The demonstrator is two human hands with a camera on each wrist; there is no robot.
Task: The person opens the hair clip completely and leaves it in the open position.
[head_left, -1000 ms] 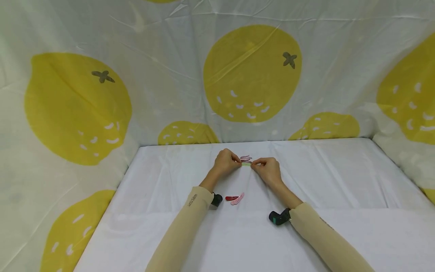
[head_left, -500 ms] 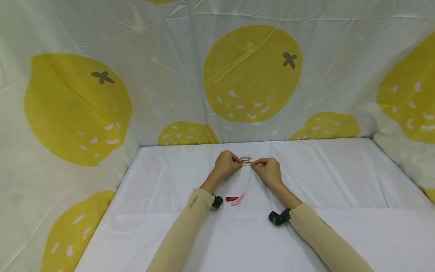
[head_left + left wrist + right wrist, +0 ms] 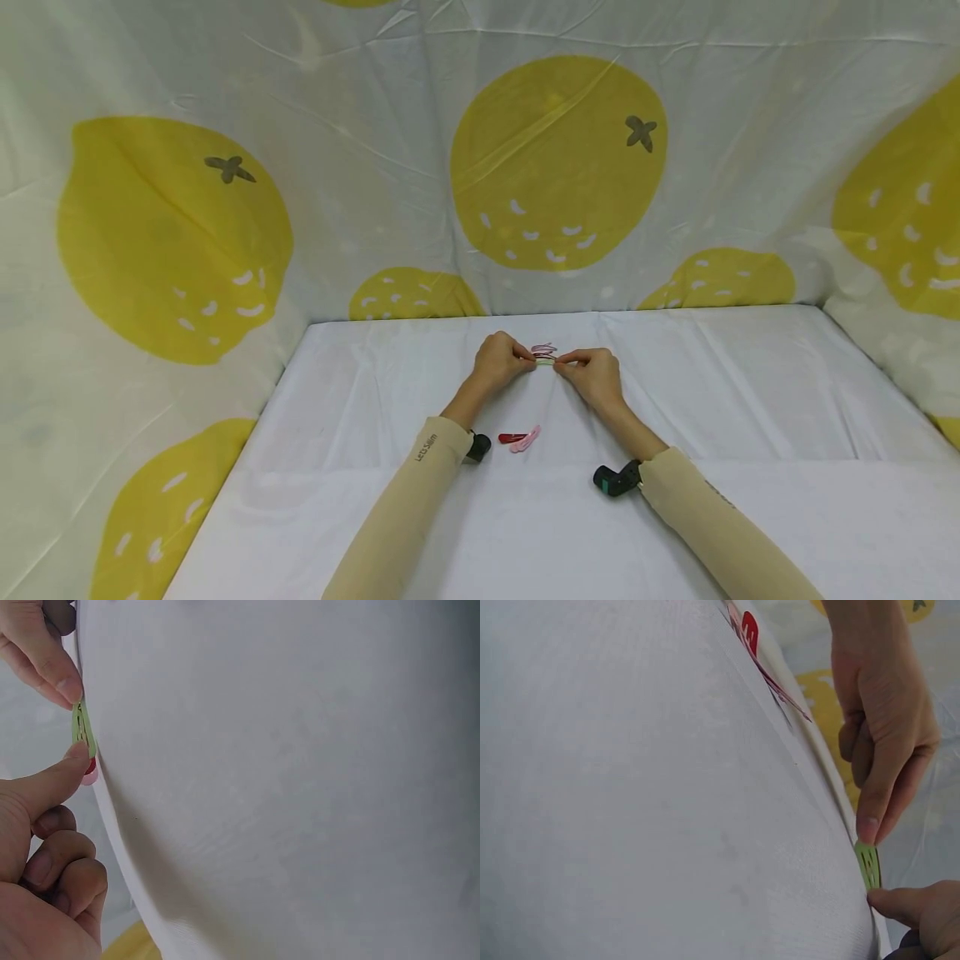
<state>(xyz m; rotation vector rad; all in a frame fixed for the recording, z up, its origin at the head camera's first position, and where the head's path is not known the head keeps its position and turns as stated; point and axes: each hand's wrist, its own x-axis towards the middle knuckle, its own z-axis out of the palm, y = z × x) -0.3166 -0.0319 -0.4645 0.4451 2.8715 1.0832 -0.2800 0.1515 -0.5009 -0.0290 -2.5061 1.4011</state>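
Note:
A light green snap hair clip (image 3: 544,362) is held between both hands at the far middle of the table. My left hand (image 3: 498,360) pinches one end with thumb and finger. The other end is pinched by my right hand (image 3: 592,375). Close up, the slotted metal frame of the green hair clip (image 3: 82,727) shows between the two sets of fingertips. Dark red and pink clips (image 3: 543,348) lie just beyond it, partly hidden by the hands. In the left wrist view, red and pink tips (image 3: 90,776) peek out behind the green clip.
Nearer the person, a red hair clip (image 3: 512,437) and a pink hair clip (image 3: 525,439) lie side by side on the white-covered table (image 3: 712,400). A lemon-print curtain (image 3: 390,208) hangs behind and along the sides. Black wrist cameras (image 3: 617,481) sit on both forearms.
My left fingertips have shifted very slightly to the right along the green hair clip. The right hand and the loose clips stay where they were.

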